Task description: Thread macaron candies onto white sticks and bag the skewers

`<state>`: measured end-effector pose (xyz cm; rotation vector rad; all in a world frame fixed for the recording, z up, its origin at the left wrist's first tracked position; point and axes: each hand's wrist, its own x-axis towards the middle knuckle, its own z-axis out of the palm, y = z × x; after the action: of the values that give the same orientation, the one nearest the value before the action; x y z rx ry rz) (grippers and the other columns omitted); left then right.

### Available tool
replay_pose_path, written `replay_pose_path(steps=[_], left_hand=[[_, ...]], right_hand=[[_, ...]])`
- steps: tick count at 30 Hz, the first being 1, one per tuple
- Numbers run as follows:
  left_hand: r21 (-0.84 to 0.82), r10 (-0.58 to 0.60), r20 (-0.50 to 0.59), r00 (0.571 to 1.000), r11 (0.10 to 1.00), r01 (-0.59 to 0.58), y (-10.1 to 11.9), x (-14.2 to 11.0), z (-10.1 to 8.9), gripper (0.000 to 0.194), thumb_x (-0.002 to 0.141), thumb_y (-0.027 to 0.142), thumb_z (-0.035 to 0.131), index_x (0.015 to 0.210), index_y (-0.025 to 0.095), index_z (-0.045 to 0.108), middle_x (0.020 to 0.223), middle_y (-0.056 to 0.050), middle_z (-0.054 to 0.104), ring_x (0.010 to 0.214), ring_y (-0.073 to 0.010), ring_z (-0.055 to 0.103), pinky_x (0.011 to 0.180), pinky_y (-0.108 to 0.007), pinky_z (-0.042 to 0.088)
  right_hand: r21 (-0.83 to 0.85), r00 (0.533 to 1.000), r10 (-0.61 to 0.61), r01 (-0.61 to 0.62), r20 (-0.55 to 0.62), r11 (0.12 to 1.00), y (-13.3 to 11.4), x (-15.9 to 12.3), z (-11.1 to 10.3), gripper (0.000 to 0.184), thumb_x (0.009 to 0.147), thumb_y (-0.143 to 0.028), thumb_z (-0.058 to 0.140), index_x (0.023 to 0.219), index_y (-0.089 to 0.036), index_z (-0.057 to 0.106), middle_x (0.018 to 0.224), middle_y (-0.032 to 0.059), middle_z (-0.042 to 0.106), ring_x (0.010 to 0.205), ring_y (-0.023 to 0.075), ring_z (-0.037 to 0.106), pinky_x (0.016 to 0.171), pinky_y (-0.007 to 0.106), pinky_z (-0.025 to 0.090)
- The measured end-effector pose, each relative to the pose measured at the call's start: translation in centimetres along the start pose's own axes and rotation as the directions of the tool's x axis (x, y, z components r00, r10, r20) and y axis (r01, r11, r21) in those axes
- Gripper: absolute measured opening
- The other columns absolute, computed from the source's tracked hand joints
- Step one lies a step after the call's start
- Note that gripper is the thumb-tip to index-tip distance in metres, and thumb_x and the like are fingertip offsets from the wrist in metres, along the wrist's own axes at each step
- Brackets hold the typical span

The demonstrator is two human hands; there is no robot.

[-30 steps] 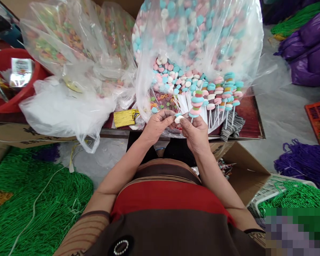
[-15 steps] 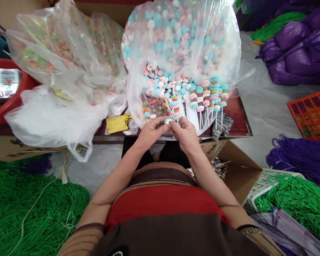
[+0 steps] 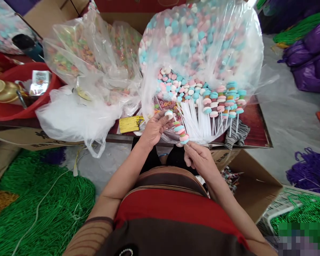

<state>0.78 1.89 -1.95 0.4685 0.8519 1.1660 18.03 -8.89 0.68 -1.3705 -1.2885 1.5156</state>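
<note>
My left hand (image 3: 155, 131) pinches a white and blue marshmallow (image 3: 168, 114) between thumb and fingers, above the table edge. The fingers of my right hand (image 3: 199, 156) are closed at the lower end of a marshmallow skewer (image 3: 179, 128), which tilts up toward the left hand. Pink, blue and white marshmallows and a few coloured rings are threaded on it. Its upper tip is close to the marshmallow in my left hand; whether they touch, I cannot tell. White sticks (image 3: 192, 117) lie fanned out just beyond. Several filled skewers (image 3: 221, 101) rest to their right.
A large clear bag of marshmallows (image 3: 199, 39) stands open behind, with loose candy rings (image 3: 167, 105) before it. Left are yellow twist ties (image 3: 129, 124), a bag of rings (image 3: 87, 53) and a red basin (image 3: 18, 108). A grey glove (image 3: 238, 133) lies right; below is a cardboard box (image 3: 256, 181).
My hands have moved apart: the right has drawn down and right with the skewer, and the left holds the marshmallow higher. The view has shifted left.
</note>
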Motion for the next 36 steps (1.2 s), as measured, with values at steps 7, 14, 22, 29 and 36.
replay_pose_path(steps=[7,14,22,29,36], left_hand=[[0.087,0.036,0.065,0.997,0.995,-0.042,-0.3,-0.1,-0.1,0.045,0.065,0.034,0.095,0.101,0.019,0.073,0.102,-0.006,0.081,0.101,-0.0214,0.077,0.082,-0.028,0.058],[0.540,0.363,0.197,0.911,0.735,-0.410,-0.9,0.4,-1.9,0.043,0.076,0.049,0.086,0.107,0.022,0.076,0.102,-0.003,0.081,0.090,-0.0179,0.076,0.081,-0.030,0.060],[0.790,0.545,0.484,0.684,0.064,-0.610,-0.9,-0.8,-1.9,0.022,0.097,0.032,0.065,0.115,0.023,0.075,0.106,-0.004,0.082,0.096,-0.0168,0.076,0.088,-0.028,0.060],[0.840,0.485,0.430,0.761,0.093,-0.534,-0.7,-1.1,-1.0,0.025,0.091,0.015,0.060,0.110,0.021,0.074,0.104,-0.004,0.080,0.097,-0.0167,0.075,0.089,-0.027,0.058],[0.771,0.394,0.202,0.897,0.501,-0.394,-2.3,-1.6,-1.8,0.026,0.081,0.014,0.058,0.100,0.022,0.074,0.096,-0.002,0.077,0.092,-0.0194,0.070,0.087,-0.032,0.056]], right_hand=[[-0.064,1.000,-0.001,0.000,-0.021,0.998,0.1,1.0,0.3,0.039,0.097,-0.051,0.052,0.080,-0.020,0.067,0.041,-0.0073,0.044,0.042,0.0100,0.033,0.047,0.026,0.026],[0.072,0.993,0.108,-0.105,-0.042,0.992,-0.5,0.6,-0.3,0.034,0.091,-0.049,0.057,0.081,-0.018,0.067,0.040,-0.0089,0.038,0.040,0.0089,0.026,0.046,0.027,0.019],[0.106,0.988,0.130,-0.121,-0.082,0.987,-1.3,-0.1,0.0,0.034,0.090,-0.049,0.058,0.071,-0.021,0.058,0.040,-0.0085,0.038,0.040,0.0084,0.026,0.044,0.026,0.017],[0.010,0.990,0.092,-0.091,-0.110,0.996,-1.0,0.6,1.3,0.040,0.091,-0.055,0.056,0.067,-0.023,0.052,0.041,-0.0083,0.035,0.042,0.0093,0.027,0.046,0.026,0.023],[0.039,0.977,0.035,-0.027,-0.212,0.999,4.6,1.7,1.9,0.053,0.079,-0.076,0.062,0.064,-0.026,0.058,0.049,-0.0024,0.037,0.048,0.0169,0.040,0.043,0.029,0.033]])
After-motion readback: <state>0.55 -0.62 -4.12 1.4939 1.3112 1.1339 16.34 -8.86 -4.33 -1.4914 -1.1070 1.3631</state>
